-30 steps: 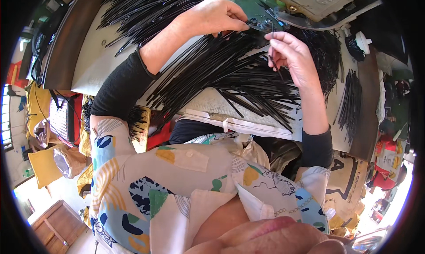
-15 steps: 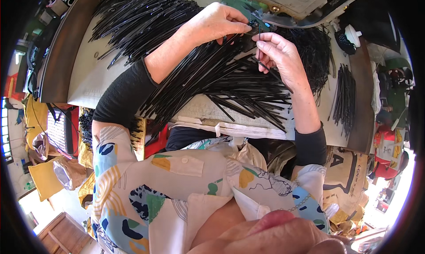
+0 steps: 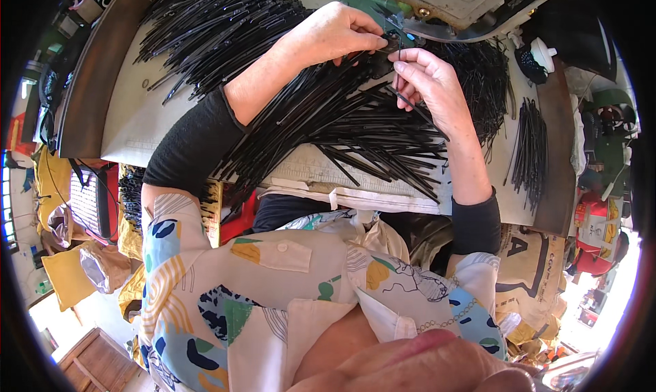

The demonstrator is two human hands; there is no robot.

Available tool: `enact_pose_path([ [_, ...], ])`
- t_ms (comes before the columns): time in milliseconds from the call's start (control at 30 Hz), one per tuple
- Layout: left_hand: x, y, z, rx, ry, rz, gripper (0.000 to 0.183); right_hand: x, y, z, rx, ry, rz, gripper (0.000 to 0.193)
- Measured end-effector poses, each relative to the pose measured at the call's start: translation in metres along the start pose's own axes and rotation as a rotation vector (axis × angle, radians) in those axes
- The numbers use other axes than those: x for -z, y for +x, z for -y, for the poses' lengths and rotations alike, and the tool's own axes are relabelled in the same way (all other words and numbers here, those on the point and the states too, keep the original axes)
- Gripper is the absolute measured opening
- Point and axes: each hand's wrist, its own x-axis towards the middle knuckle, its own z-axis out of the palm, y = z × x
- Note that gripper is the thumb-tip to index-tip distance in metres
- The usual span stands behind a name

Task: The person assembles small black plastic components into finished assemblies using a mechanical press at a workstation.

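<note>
My left hand (image 3: 335,33) reaches over a spread of thin black strips (image 3: 294,122), thumb and fingertips pinched on a black strip beside the working end of a machine (image 3: 444,6). Just to its right is my right hand (image 3: 430,84), its thumb and forefinger closed on another slim black strip (image 3: 415,107). That strip's loose end trails down past the palm toward the wrist. Both sets of fingertips are close together, in front of small dark metal parts with a blue spot. The exact contact point there is too small to make out.
A thick pile of black strips (image 3: 212,40) covers the table's (image 3: 147,112) far left. A tangled dark heap (image 3: 488,84) sits behind my right hand, and a smaller bundle (image 3: 528,153) lies at the right. A white knobbed object (image 3: 543,53) stands near the right edge.
The view has shifted very slightly. Both hands keep nearly the same place and grip.
</note>
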Motion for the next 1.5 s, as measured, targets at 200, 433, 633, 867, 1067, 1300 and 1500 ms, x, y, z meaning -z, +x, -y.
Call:
enact_pose_path([
  [200,0.001,0.003,0.003,0.119,-0.228,0.094,0.032,0.002,0.002,-0.001,-0.018,0.022,0.025,0.027],
  [433,0.0,0.0,0.005,0.143,-0.393,0.115,0.032,0.003,0.002,-0.004,-0.06,0.123,0.034,0.028],
  [633,0.001,-0.001,0.002,0.135,-0.349,0.127,0.032,0.0,-0.005,0.006,-0.084,0.132,0.193,0.032],
  [867,-0.002,-0.006,-0.009,0.081,-0.284,0.165,0.028,-0.009,-0.012,0.011,-0.091,0.023,0.348,0.025],
  [1067,0.0,-0.009,-0.006,0.113,-0.162,0.276,0.027,0.006,0.002,-0.009,-0.071,0.052,0.126,0.02],
  [1300,0.0,-0.004,0.003,0.113,-0.23,0.265,0.027,0.021,0.006,-0.012,-0.077,0.309,0.05,0.022],
  [1500,0.007,-0.006,-0.002,0.131,-0.171,0.249,0.035,0.035,0.013,-0.026,-0.004,0.527,0.07,0.025],
])
